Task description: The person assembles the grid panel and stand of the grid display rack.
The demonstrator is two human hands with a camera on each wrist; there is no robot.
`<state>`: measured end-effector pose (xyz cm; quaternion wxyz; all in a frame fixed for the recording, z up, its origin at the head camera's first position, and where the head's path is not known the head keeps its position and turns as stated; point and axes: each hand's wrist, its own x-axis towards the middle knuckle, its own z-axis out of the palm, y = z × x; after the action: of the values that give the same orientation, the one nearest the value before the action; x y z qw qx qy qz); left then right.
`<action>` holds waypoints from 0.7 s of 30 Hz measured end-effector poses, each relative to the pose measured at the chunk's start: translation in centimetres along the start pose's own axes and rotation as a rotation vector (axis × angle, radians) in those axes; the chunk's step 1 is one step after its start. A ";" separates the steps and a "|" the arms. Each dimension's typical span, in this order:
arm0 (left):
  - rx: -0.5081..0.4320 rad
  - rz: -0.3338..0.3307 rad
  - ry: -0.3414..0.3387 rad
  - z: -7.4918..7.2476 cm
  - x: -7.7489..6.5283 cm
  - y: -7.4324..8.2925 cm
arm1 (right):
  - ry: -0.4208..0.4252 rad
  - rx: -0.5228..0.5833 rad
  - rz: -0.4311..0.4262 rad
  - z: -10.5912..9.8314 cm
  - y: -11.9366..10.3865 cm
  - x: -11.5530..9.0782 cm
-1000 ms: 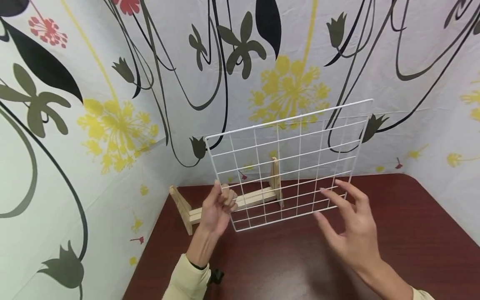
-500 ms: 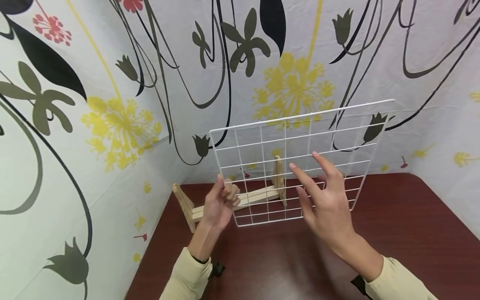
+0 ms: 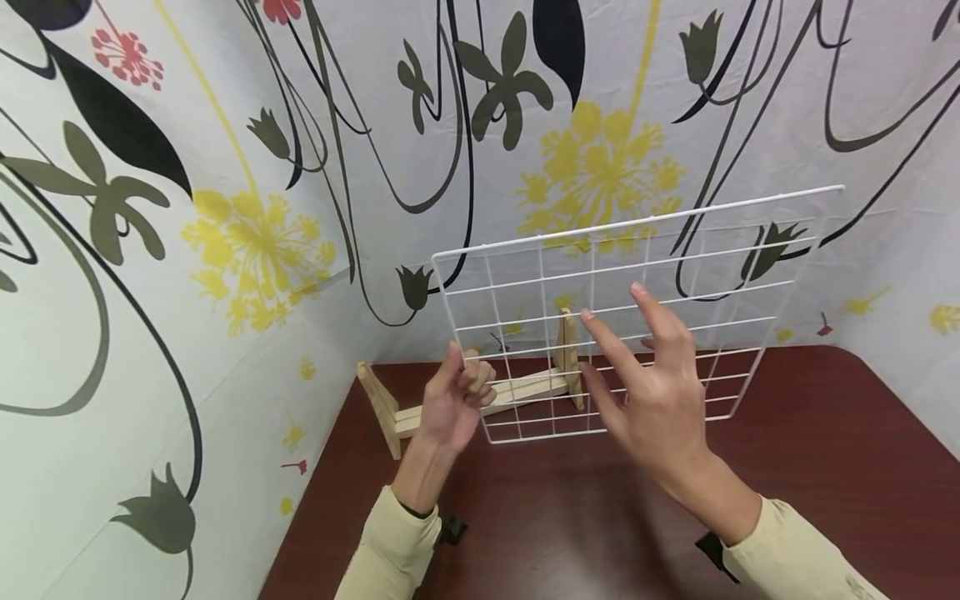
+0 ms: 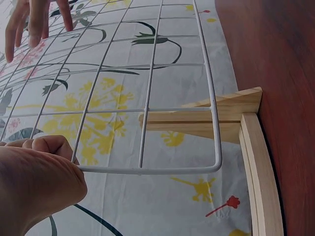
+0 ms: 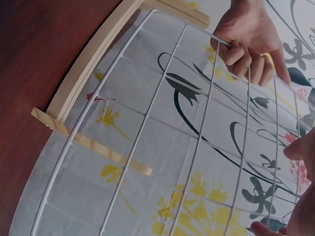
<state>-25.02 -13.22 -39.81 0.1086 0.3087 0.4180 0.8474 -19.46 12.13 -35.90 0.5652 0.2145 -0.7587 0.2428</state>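
Observation:
A white wire grid panel (image 3: 652, 219) is held up at a slant over the table. My left hand (image 3: 450, 408) grips its left edge, the thumb on the near side and the fingers curled around the wire. In front of the panel's middle, my right hand (image 3: 663, 408) has its fingers spread and gently bent, curled around nothing. Behind the panel stands a pale wooden stand (image 3: 380, 408) with two upright ends joined by a grooved crossbar. The left wrist view shows a rounded corner of the panel (image 4: 214, 162) overlapping the stand (image 4: 253, 167).
The dark red-brown table (image 3: 540, 517) has a rounded far right corner. Cloth walls (image 3: 345, 50) printed with flowers and leaves rise behind it and along both sides, with the stand close to the back cloth.
My right hand has moved left and up from the panel's lower right to its middle. The panel's right end has shifted right in view, while my left hand has kept its grip.

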 end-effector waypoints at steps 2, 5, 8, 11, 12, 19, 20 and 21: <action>0.003 0.002 -0.004 0.1 0.1 0.0 | -0.012 -0.008 -0.006 0.3 0.0 0.0; 0.008 0.006 -0.018 0.2 0.3 0.0 | -0.027 -0.022 0.000 0.5 0.0 0.0; 0.011 0.009 -0.031 0.2 0.4 -0.2 | -0.032 -0.047 0.011 0.7 0.1 -0.1; 0.008 0.012 -0.040 0.3 0.5 -0.4 | -0.033 -0.072 0.027 0.9 0.3 -0.2; 0.007 0.011 -0.042 0.3 0.5 -0.4 | -0.034 -0.075 0.033 0.9 0.4 -0.2; 0.018 -0.006 -0.044 0.0 0.3 -0.7 | -0.044 -0.040 0.062 1.2 1.0 -0.3; 0.025 -0.008 -0.039 0.0 0.2 -0.7 | -0.047 -0.036 0.063 1.3 1.1 -0.4; 0.032 -0.010 -0.032 -0.1 0.2 -0.7 | -0.050 -0.030 0.063 1.3 1.1 -0.4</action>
<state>-25.24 -12.78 -40.29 0.1147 0.3216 0.4312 0.8351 -20.98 12.27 -36.74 0.5412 0.1878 -0.7826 0.2436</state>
